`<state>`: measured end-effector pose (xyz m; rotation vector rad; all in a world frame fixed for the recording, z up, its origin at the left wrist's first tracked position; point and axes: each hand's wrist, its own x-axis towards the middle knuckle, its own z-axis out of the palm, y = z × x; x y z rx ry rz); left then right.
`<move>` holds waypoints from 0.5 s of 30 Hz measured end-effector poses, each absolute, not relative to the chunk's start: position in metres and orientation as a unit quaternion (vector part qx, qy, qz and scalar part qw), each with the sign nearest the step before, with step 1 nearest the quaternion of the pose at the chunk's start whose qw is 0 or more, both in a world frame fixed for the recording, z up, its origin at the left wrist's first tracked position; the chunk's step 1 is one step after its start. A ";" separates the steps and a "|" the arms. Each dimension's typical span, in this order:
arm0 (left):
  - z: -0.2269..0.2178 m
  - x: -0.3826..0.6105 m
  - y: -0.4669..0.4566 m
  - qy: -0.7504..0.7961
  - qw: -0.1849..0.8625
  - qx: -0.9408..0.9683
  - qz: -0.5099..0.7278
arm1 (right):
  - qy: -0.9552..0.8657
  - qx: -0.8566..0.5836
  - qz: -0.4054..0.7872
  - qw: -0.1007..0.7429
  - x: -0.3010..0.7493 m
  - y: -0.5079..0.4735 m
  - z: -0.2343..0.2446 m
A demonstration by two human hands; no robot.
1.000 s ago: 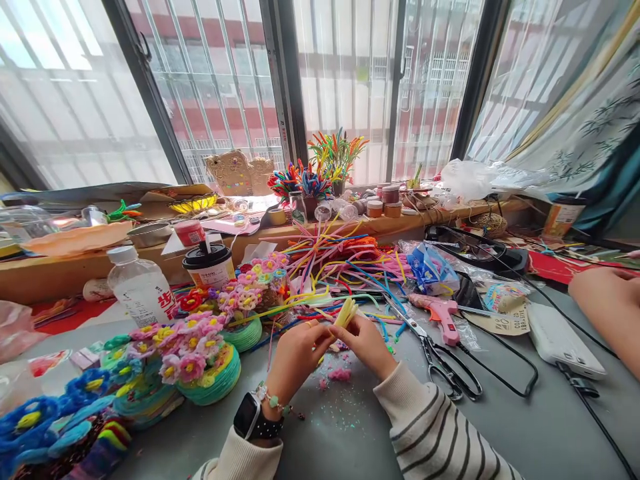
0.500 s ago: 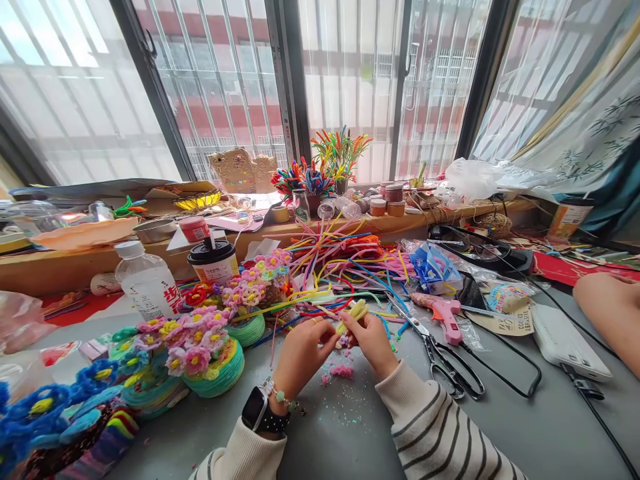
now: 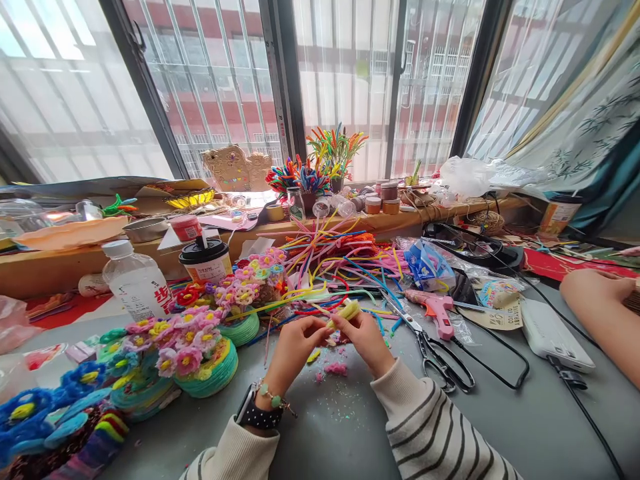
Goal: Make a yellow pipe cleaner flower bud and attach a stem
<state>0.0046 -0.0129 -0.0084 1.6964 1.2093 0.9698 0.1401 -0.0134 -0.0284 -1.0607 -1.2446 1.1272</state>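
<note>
My right hand (image 3: 367,341) is closed on a bundle of pale yellow pipe cleaners (image 3: 349,311), thumb along its near side. Pinched at the left end of that bundle are the fingertips of my left hand (image 3: 295,343), with the exact grip partly hidden. Below the fingers, a small yellow piece (image 3: 313,357) lies on the grey table (image 3: 345,447). Next to it are pink fluffy scraps (image 3: 335,368) and scattered glitter. Large scissors (image 3: 435,350) rest open to the right of my right hand.
Pipe-cleaner flowers (image 3: 187,340) on turquoise bases crowd the left, beside a bottle (image 3: 135,283) and a lidded cup (image 3: 205,260). Loose pipe cleaners (image 3: 330,250) heap behind my hands. A pink glue gun (image 3: 435,310), a white power bank (image 3: 555,337) and another person's arm (image 3: 600,313) are on the right.
A small yellow piece now lies on the table below my left hand. The yellow bundle has turned slightly in my fingers. The view has shifted a little, and the other person's hand shows more.
</note>
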 end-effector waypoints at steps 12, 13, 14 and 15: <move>-0.007 -0.002 -0.008 0.514 0.381 0.639 0.427 | -0.608 -0.739 0.019 0.289 0.269 -0.100 -0.060; -0.007 -0.002 -0.007 0.510 0.401 0.628 0.429 | -0.617 -0.742 0.021 0.261 0.273 -0.100 -0.061; -0.006 -0.002 -0.007 0.506 0.425 0.617 0.429 | -0.628 -0.742 0.028 0.234 0.276 -0.097 -0.061; -0.006 -0.002 -0.007 0.501 0.447 0.604 0.429 | -0.637 -0.741 0.038 0.210 0.277 -0.094 -0.059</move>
